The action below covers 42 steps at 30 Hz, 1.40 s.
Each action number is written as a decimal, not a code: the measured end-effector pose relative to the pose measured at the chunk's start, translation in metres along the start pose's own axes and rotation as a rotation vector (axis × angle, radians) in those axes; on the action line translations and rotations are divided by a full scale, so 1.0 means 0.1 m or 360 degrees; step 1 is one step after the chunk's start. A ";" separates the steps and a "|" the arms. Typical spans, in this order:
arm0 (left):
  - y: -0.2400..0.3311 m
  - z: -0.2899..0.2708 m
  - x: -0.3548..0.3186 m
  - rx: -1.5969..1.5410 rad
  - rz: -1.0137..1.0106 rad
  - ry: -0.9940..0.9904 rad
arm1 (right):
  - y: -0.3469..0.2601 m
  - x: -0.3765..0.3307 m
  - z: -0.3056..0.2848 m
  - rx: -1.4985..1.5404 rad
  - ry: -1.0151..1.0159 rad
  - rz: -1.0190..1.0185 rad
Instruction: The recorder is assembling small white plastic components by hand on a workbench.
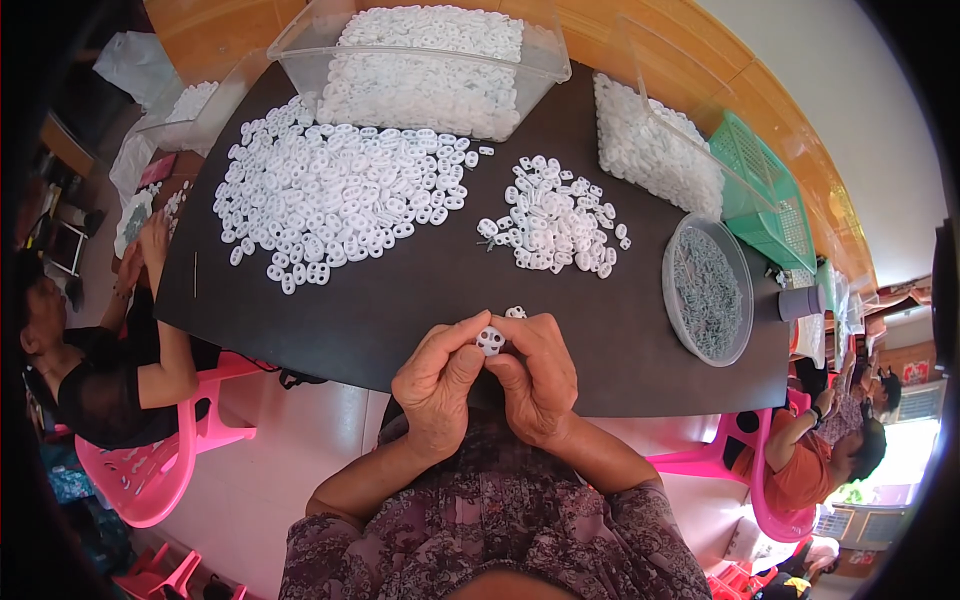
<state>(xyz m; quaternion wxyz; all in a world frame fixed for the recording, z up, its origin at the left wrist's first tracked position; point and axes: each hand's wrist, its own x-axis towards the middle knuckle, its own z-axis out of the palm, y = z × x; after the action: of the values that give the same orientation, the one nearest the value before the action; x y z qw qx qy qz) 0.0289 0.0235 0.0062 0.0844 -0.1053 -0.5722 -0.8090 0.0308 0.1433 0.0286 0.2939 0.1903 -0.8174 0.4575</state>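
Note:
Close to the table's near edge, my left hand [438, 385] and my right hand [540, 385] meet, fingers closed in a pinch. Between their fingertips is a small white plastic piece with dark holes [490, 341]. Just beyond my fingers another white piece [515, 312] shows, partly hidden by the right hand. Farther off lies a large heap of white oval pieces with two holes [340, 190]. A smaller pile of white pieces [562, 215] is to its right. At the right, a round clear tub [668, 300] holds many thin grey metal-looking bits, too small to name.
Clear bins of white parts, a large one [420, 55] and another [735, 178], stand along the back. A green basket [750, 160] and a grey-purple cup [802, 303] are at the right. People sit on pink chairs [180, 465] at both sides.

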 end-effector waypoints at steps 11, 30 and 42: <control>-0.01 0.01 -0.03 -0.0004 0.0040 0.0003 | -0.02 -0.01 0.02 -0.0028 0.0047 -0.0031; -0.02 0.04 -0.05 0.0048 0.0128 0.0040 | -0.01 -0.06 0.04 -0.0042 0.0100 -0.0044; -0.04 0.02 -0.08 -0.0003 0.0109 0.0041 | -0.02 -0.05 0.03 -0.0035 0.0051 -0.0067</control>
<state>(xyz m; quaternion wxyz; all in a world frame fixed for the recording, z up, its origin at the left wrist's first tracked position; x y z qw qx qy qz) 0.0354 0.0271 0.0012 0.1193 -0.1146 -0.5663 -0.8075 0.0347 0.1398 0.0249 0.3185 0.1968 -0.8134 0.4453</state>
